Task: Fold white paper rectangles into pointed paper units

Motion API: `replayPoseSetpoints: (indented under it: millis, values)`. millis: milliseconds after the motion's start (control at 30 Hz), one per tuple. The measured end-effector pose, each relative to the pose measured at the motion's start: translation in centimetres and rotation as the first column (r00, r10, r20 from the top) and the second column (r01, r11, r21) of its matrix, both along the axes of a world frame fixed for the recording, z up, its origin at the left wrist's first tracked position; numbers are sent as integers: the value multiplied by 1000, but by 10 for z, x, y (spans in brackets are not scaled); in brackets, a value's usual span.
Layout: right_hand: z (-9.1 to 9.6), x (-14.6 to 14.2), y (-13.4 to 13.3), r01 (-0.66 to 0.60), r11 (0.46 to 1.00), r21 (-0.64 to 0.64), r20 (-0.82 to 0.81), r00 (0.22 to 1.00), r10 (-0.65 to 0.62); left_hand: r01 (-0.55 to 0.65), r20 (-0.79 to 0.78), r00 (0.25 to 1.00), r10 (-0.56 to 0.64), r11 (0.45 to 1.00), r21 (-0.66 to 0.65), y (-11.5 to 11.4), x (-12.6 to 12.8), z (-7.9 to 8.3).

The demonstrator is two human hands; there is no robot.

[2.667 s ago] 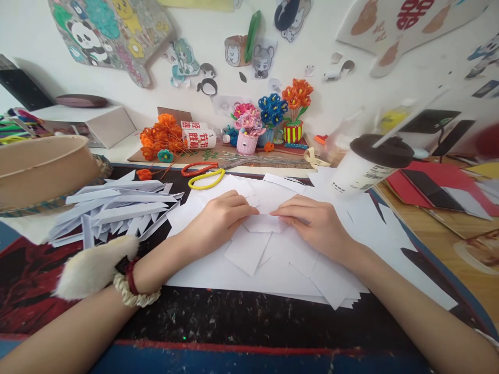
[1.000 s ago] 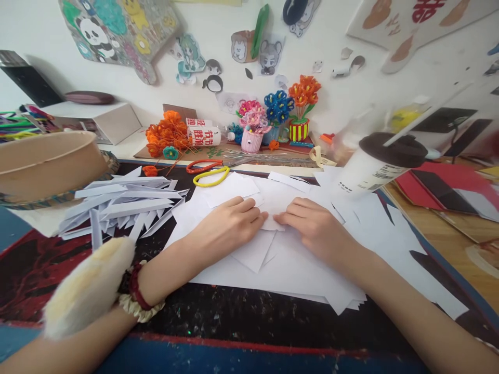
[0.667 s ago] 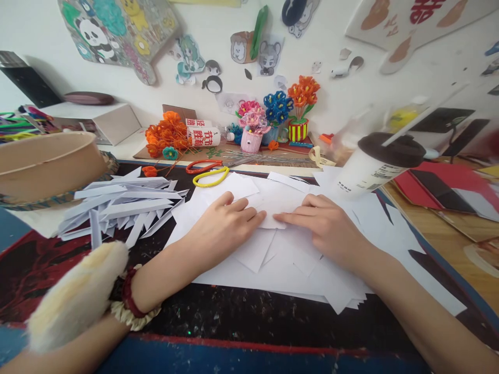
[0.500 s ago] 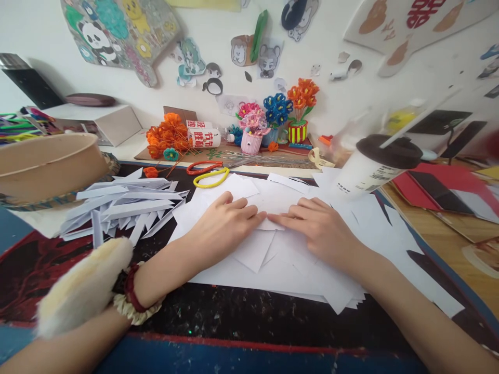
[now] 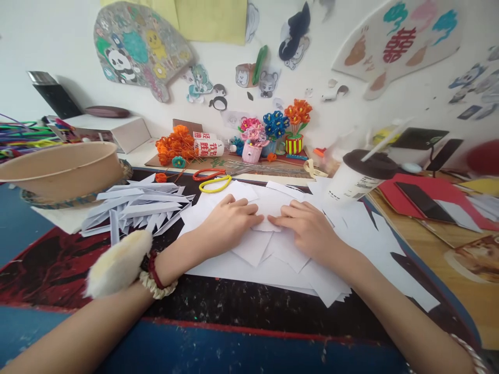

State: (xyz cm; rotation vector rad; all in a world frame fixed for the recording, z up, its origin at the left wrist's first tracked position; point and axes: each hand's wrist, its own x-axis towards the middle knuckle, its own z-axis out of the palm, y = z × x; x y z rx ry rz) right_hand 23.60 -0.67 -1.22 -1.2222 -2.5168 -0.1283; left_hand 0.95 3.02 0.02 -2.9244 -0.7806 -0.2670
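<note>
A small piece of white paper (image 5: 267, 225) lies between my hands, on top of other loose white sheets (image 5: 249, 278). My left hand (image 5: 230, 222) is curled, its fingers closed on the paper's left part. On the right part, my right hand (image 5: 310, 224) grips with bent fingers, the index pointing inward. A narrow gap separates the two index fingertips. The thumbs are hidden beneath the paper or the hands. Left of my left hand is a pile of folded white paper strips (image 5: 138, 208). Scissors (image 5: 214, 184) with red and yellow handles lie just beyond it.
A round tan tub (image 5: 58, 174) stands at the left. A white lidded cup (image 5: 353, 179) with a straw stands beyond my right hand. Orange pipe-cleaner flowers (image 5: 175, 145) and a pink flower pot (image 5: 251, 152) line the back. Red paper (image 5: 409, 189) lies at the right.
My index fingertips have moved slightly apart, and both hands stay on the paper. The view has tilted upward a little, showing more of the wall.
</note>
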Motion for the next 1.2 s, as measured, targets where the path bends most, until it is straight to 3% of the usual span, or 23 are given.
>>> replayPoseSetpoints:
  millis: [133,233,400,533,667,800,867,933,1000,1067,1200]
  values:
    - [1,-2,2,30,997,-78,-41,999,-34,-38,46,998,42,997,-73,1,-2,-1]
    - [-2,0,0,43,986,-162,-191,979,-75,-75,147,984,102,981,-177,1,-3,-2]
    - [-2,0,-1,29,965,-262,-503,849,-163,-90,342,914,217,932,-350,2,-3,0]
    - [5,-5,-1,36,952,-304,-519,832,-197,-129,359,893,273,917,-377,2,0,0]
    - [6,-6,0,58,941,-334,-508,829,-232,-140,364,865,345,863,-485,2,0,3]
    - [0,-1,5,120,925,-361,-597,732,-328,-136,426,784,452,795,-591,0,-2,12]
    - [-2,-2,7,125,900,-417,-655,645,-393,-83,485,699,525,734,-675,-3,-1,17]
    - [-1,-6,7,26,875,-484,-697,594,-403,66,527,607,595,624,-779,-8,1,19]
    - [2,-12,4,-100,850,-516,-710,606,-360,219,510,561,653,477,-851,-14,4,19]
    - [6,-18,0,-120,841,-528,-688,641,-340,286,465,555,690,366,-885,-18,8,17]
    - [13,-24,-7,-187,830,-525,-724,610,-321,335,424,543,725,277,-901,-20,13,10]
